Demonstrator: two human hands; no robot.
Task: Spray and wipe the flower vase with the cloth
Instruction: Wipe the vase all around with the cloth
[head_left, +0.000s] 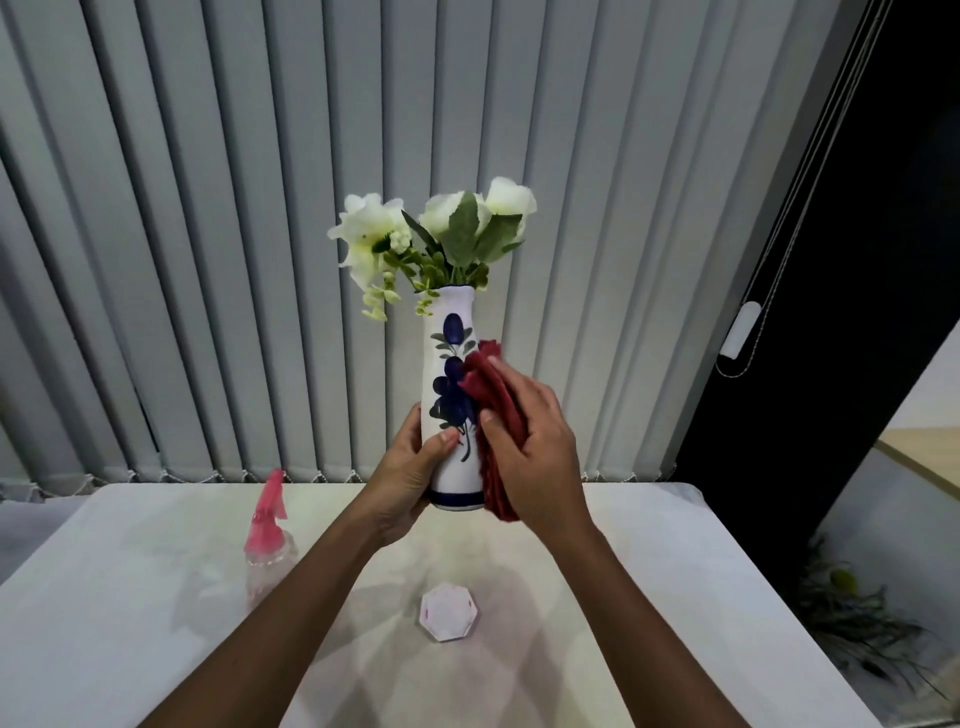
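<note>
Holding the flower vase (451, 395) upright in mid-frame, lifted clear of the white table (649, 597), the left hand (410, 478) is clamped around its lower body from the left, thumb lying across the front just beside the painted blue stem. The right hand (535, 441) is closed on a folded red cloth (493, 410), its thumb pinning the fabric and the other fingers spread flat over it, pressing the cloth against the vase's right flank. The vase's long axis runs straight up the frame, from the blue band at its foot to the white flowers (441, 228) in the upper middle, and the cloth lies along that same axis, covering the lower and middle flank while the neck above is bare. So the stroke likely called for runs up the vase toward the neck, with the right hand the working one. The pink-topped spray bottle (267, 525) stands untouched at lower left, and an octagonal coaster (448, 613) lies below the vase
</note>
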